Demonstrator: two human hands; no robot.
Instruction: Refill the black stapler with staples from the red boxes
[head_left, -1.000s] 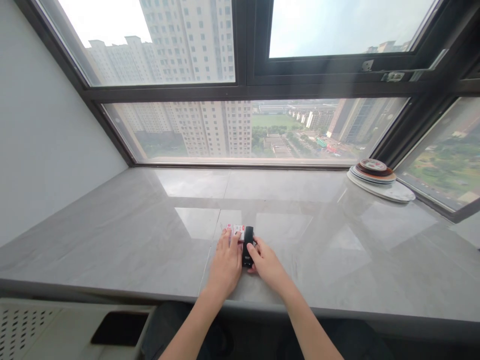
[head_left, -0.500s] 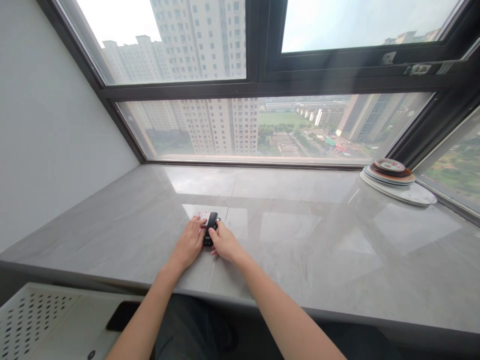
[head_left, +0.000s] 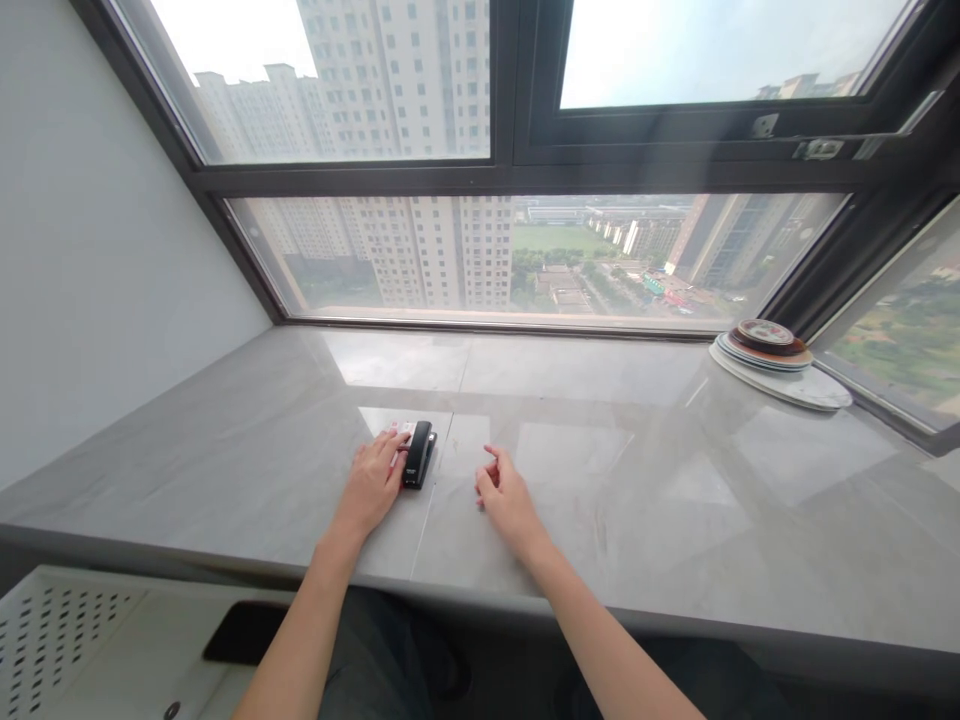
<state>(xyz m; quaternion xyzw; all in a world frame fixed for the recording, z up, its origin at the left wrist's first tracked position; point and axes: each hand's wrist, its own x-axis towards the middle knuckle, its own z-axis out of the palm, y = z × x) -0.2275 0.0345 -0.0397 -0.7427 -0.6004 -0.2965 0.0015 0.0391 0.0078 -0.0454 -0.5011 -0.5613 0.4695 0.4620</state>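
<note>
A black stapler (head_left: 418, 456) stands on the grey stone sill, its long arm pointing away from me. Under its left side lies a red-and-white card or packet (head_left: 403, 430), mostly covered by my fingers; its exact kind cannot be made out. My left hand (head_left: 375, 478) is closed over this printed piece, fingertips against the stapler's left edge. My right hand (head_left: 504, 490) hovers over or rests on the sill, to the right of the stapler and apart from it. Its fingers are loosely bent and apart, with nothing seen in them.
A stack of plates (head_left: 772, 350) sits in the sill's far right corner on a pale round slab (head_left: 825, 388). Windows (head_left: 420, 250) rise behind. Below the front edge, at left, a white perforated surface (head_left: 82, 640) carries a dark flat object (head_left: 244, 630).
My right hand has let go of the stapler and moved to the right. My left hand stays at the stapler and the printed piece. The view has shifted slightly.
</note>
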